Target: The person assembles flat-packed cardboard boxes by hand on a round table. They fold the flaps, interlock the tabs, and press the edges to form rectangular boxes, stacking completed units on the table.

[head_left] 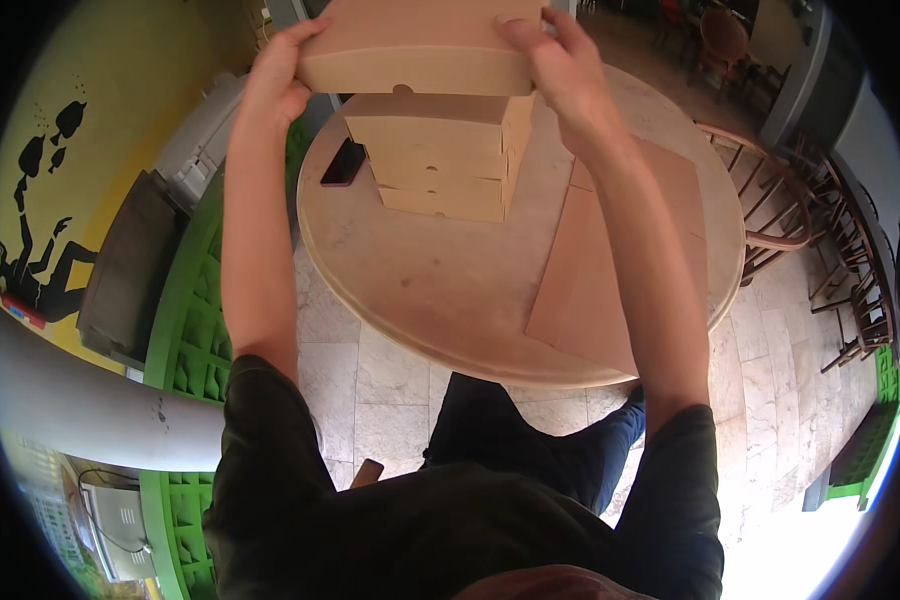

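Observation:
A closed, flat cardboard box (415, 70) is gripped at its two ends by my hands, at the top of the view. My left hand (282, 72) wraps its left end, and my right hand (566, 75) wraps the right end with the thumb on the lid. Right under it rises a stack of similar cardboard boxes (440, 165) on the round table (400, 270). Whether the held box touches the stack, I cannot tell. Flat cardboard sheets (590, 275) lie on the table's right side, partly behind my right forearm.
A dark phone (344, 164) lies left of the stack. Wooden chairs (770, 200) stand to the right of the table, with more along the right wall. Green lattice panels (195, 320) and a grey column (100, 390) are on the left. The floor is pale tile.

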The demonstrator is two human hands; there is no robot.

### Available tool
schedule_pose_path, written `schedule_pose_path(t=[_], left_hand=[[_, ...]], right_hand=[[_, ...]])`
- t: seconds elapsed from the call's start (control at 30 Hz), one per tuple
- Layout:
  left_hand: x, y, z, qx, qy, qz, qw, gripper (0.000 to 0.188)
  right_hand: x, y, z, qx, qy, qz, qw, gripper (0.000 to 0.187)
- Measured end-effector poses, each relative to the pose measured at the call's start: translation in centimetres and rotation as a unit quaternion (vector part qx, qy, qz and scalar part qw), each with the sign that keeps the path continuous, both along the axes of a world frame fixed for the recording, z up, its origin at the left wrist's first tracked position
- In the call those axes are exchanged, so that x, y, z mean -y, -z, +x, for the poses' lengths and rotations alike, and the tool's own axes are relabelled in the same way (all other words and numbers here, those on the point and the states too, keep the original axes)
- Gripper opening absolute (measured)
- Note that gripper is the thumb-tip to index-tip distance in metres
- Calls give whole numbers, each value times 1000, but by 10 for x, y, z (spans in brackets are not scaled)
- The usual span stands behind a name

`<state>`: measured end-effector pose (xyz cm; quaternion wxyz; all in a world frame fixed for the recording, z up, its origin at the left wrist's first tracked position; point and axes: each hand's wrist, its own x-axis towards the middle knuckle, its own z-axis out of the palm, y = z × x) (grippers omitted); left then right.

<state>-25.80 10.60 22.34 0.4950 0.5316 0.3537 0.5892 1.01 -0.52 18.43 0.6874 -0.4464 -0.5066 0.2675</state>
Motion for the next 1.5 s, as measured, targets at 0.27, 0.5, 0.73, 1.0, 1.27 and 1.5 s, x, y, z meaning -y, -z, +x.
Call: schedule_pose_path(t=[0.27, 0.5, 0.73, 1.0, 1.27, 1.5], left_hand=[[-90, 89, 9, -167, -16, -54, 984, 45], [-122, 80, 18, -133, -16, -68, 989, 43], [-142, 87, 0, -176, -104, -10, 979, 74], [-64, 54, 8, -162, -246, 360, 885, 55], [85, 109, 52, -176, -178, 550, 796, 27], [153, 167, 86, -370, 74, 494, 783, 29]], right_hand=[[-83, 71, -4, 182, 119, -179, 959, 74], [-89, 50, 5, 214, 121, -214, 945, 80], [4, 72, 63, 275, 231, -168, 918, 71], [203, 164, 148, 528, 47, -263, 806, 80], [266, 216, 152, 533, 11, -253, 807, 74], [266, 202, 163, 546, -44, -236, 803, 54]])
